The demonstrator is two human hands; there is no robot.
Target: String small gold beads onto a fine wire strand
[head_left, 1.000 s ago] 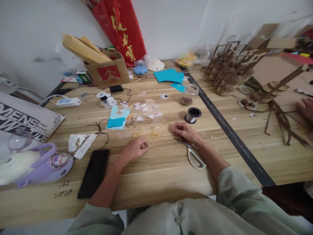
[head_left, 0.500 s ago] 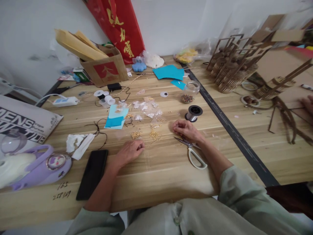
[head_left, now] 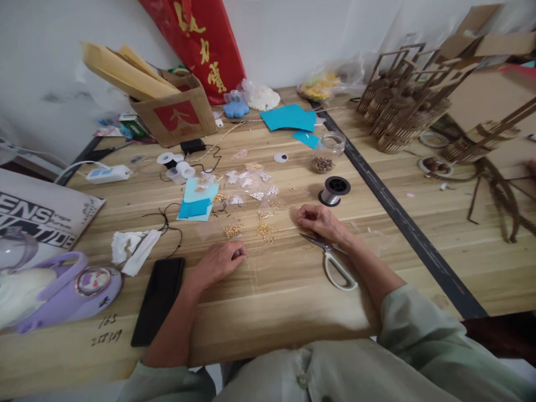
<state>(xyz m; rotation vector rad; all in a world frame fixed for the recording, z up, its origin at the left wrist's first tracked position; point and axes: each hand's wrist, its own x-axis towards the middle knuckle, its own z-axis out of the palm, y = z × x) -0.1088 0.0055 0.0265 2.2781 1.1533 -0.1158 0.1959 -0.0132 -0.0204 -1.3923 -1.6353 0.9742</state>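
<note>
My left hand (head_left: 221,261) rests on the wooden table (head_left: 285,301), its fingers pinched at the end of a thin gold chain (head_left: 258,249). The chain runs right toward a small ring near the gold beads (head_left: 263,229). Closed fingers also show on my right hand (head_left: 320,221); what they hold, if anything, is too small to make out. White-handled scissors (head_left: 341,271) lie just below that hand, partly under the wrist. Behind it stands a black spool of wire (head_left: 334,191). Another gold bead pile (head_left: 232,230) lies above my left hand.
A black phone (head_left: 158,301) and a purple bottle (head_left: 71,290) are at the left. Farther back are blue cards (head_left: 288,118), a glass jar (head_left: 332,144) and a paper bag (head_left: 178,114). Brown wooden baskets (head_left: 389,125) stand at the right.
The view has shifted slightly. The chain beside my left fingers and its ring now show more clearly. Both hands stay almost in place. The other person's hand at the far right has drawn mostly out of view.
</note>
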